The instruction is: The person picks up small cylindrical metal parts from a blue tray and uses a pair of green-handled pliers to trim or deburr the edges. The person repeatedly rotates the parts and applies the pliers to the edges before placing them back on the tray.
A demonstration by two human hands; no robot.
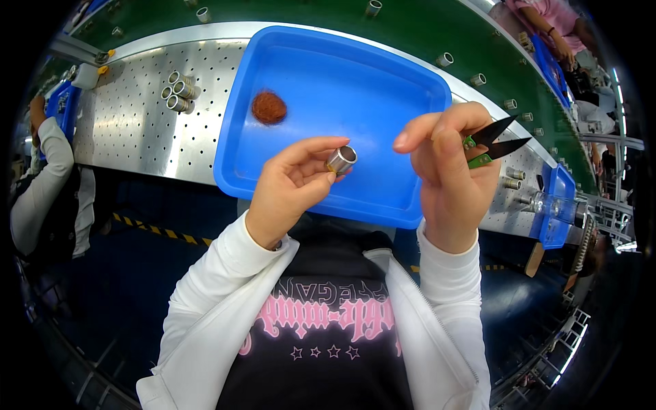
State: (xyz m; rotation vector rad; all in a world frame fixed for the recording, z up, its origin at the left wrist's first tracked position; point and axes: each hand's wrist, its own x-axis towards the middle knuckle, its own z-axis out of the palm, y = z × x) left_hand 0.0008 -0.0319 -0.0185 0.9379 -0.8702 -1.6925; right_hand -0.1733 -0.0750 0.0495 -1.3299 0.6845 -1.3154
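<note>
My left hand point(290, 188) pinches a small silver metal cylinder point(341, 160) between thumb and fingers, over the near part of a blue plastic tray point(383, 75). My right hand point(451, 167) grips small green-handled snips point(493, 142) with black blades pointing right and apart; its thumb and forefinger are pinched together close to the cylinder. A reddish-brown fuzzy clump point(268, 108) lies in the tray's far left.
The tray rests on a perforated metal bench point(137, 130) with a few silver cylinders point(179, 92) grouped at its left. A green conveyor belt point(424, 34) carries more cylinders behind. Other people sit at far left point(44, 178) and top right point(547, 20).
</note>
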